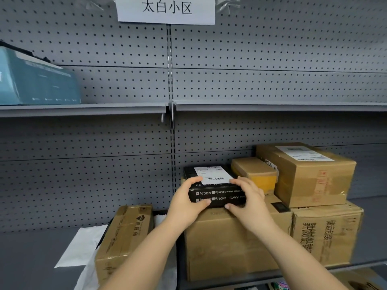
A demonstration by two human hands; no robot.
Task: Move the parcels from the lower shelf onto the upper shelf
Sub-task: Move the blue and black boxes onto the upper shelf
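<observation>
**Inspector:** State of the hands?

**Handler:** Left hand [186, 199] and right hand [249, 201] are both clamped on the black box [215, 186], one at each near corner. Fingers curl over the top face and thumbs sit at the near lower edge. Neither hand is spread wide, since the box is shallow and each grip spans its height.

**Inspector:** Location of the box?

**Handler:** On top of a carton [230, 243] on the lower shelf [31, 258], with a small carton [255, 171] just beside it on the right. I cannot tell whether it has left the carton's lid.

**Inspector:** Handling?

**Handler:** Judged rigid: printed board, square edges, no sag between the hands. Probably light to moderate in weight. The finish looks smooth, so it may be slippery. The paper label [213, 174] on top should give the fingers more friction. Contents are unknown, so treat it as fragile.

**Inspector:** Best hold?

**Handler:** As taken, at the two ends with thumbs beneath, kept level.

**Inspector:** Destination?

**Handler:** The upper shelf [272, 106], directly above. A teal box [35, 80] sits at its far left, well apart from the line of lift.
</observation>
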